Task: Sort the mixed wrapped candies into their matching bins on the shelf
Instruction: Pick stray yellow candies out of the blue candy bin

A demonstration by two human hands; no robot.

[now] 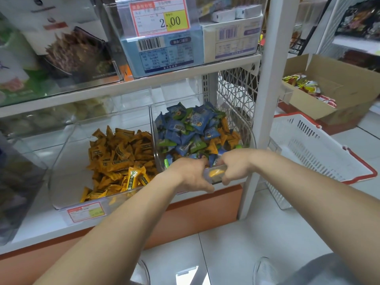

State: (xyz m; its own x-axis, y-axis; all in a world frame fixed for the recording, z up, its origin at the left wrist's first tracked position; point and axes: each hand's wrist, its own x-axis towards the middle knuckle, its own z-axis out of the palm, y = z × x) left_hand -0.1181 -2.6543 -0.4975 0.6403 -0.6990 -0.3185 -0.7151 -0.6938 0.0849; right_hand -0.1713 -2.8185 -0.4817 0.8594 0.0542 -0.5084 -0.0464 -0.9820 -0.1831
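Two clear plastic bins sit side by side on the low shelf. The left bin point(61, 145) holds a pile of orange wrapped candies point(121, 153). In the right bin point(249, 136), blue and green candies point(185, 128) lie mixed with orange candies point(228, 136). My left hand point(191, 174) and my right hand point(234, 165) both grip the right bin's front wall, with fingers curled over the rim inside and thumbs outside. One orange candy point(216, 173) shows through the wall between them. What my fingertips touch inside is hidden.
A white shopping basket with a red rim point(308, 145) stands on the floor right of the white shelf post point(265, 99). Behind it is an open cardboard box point(349, 93) of snack packs. Boxed goods fill the upper shelf point(164, 77). A price tag point(86, 212) hangs under the left bin.
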